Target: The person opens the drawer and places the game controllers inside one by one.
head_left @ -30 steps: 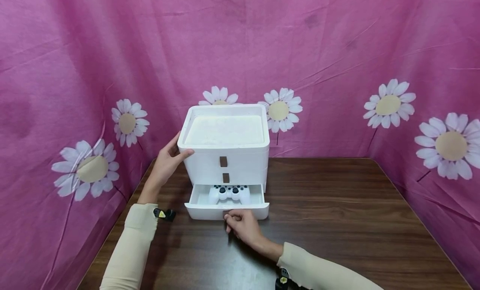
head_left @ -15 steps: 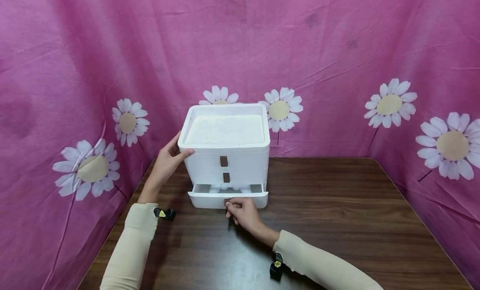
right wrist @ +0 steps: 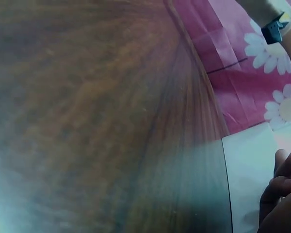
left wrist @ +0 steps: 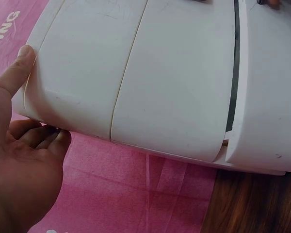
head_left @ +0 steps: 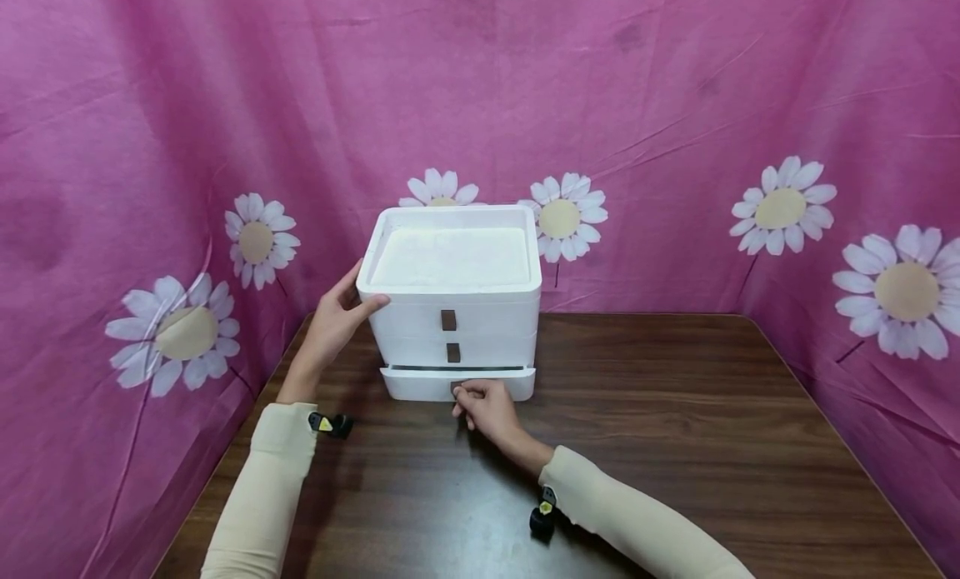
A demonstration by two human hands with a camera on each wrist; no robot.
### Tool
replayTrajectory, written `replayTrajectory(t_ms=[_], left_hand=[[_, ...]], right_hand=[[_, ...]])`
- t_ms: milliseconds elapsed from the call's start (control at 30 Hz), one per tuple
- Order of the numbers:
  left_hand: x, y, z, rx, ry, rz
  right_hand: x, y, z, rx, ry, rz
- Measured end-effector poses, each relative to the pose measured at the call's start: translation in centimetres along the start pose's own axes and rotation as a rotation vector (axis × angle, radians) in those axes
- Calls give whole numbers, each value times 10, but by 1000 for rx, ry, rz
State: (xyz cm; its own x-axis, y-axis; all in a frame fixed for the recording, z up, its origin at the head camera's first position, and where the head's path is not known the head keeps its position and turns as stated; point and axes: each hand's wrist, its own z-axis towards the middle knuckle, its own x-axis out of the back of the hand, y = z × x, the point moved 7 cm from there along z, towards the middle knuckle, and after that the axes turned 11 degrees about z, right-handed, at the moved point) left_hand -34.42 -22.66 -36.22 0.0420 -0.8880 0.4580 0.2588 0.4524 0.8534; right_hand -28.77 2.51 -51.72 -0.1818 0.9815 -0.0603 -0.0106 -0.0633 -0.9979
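Note:
A white plastic drawer unit (head_left: 450, 308) with brown pull tabs stands on the table. Its bottom drawer (head_left: 416, 386) sticks out slightly, leaving a thin dark gap above its front. My right hand (head_left: 491, 412) pinches the brown tab (head_left: 457, 386) of that drawer between thumb and finger. At the unit's upper left corner my left hand (head_left: 326, 333) holds on, thumb on the front and fingers round the side; the left wrist view shows this hand (left wrist: 29, 165) close up. Only part of the right hand (right wrist: 279, 194) appears in the right wrist view. The drawer's inside is hidden.
The unit's top (head_left: 453, 258) is a shallow tray with a raised rim. Below everything lies a dark brown wooden table (head_left: 675, 429). A pink cloth (head_left: 645, 104) printed with white daisies hangs behind and along both sides.
The bottom drawer has slid inward, moved by my right hand on its tab. The white game controller seen inside it earlier is now out of sight. My left hand has stayed in place.

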Motion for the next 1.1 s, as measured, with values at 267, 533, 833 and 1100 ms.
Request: replayTrajectory(t_ms=[267, 533, 833, 1100], left_hand=[[-4, -4, 1, -13, -10, -12], [-5, -4, 3, -16, -11, -21], [-7, -4, 4, -11, -15, -20], [-7, -4, 2, -12, 1, -28]], right_hand=[[5, 2, 11, -10, 29, 9], [7, 0, 15, -6, 33, 19], [11, 5, 14, 0, 35, 15], [20, 0, 12, 13, 32, -32]])
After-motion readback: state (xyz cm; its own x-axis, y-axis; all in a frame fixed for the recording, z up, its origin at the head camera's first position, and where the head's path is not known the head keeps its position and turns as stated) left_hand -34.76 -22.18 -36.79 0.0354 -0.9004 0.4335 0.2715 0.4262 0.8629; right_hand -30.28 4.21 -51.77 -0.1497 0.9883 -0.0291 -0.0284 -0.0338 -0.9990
